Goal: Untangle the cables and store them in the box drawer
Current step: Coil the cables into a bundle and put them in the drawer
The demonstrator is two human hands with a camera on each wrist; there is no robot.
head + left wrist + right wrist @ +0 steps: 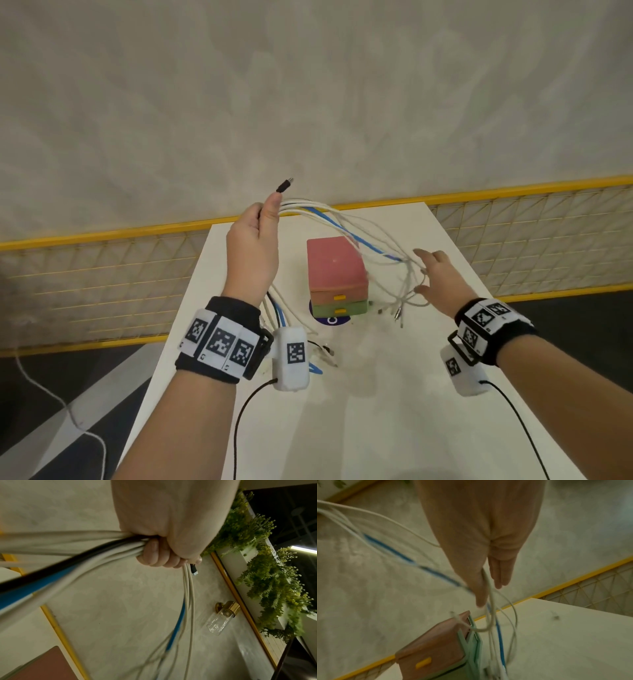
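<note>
Head view: the cables [329, 219] are clenched high in the left hand [253, 246] above the drawer box [337, 274], seemingly so strands hang apart for the right hand [438, 277], whose straight fingers are threaded among them.

The box [337, 274] stands on the table [376, 411] toward its far end, its two drawers stacked one above the other and facing the person. The left hand [253, 246] is raised left of the box and the right hand [436, 277] is to its right, with the cables [346, 229] arching between them above the box. Loose cable ends lie on the table just right of the box and near the left wrist, and a fence [102, 274] runs behind the table.
</note>
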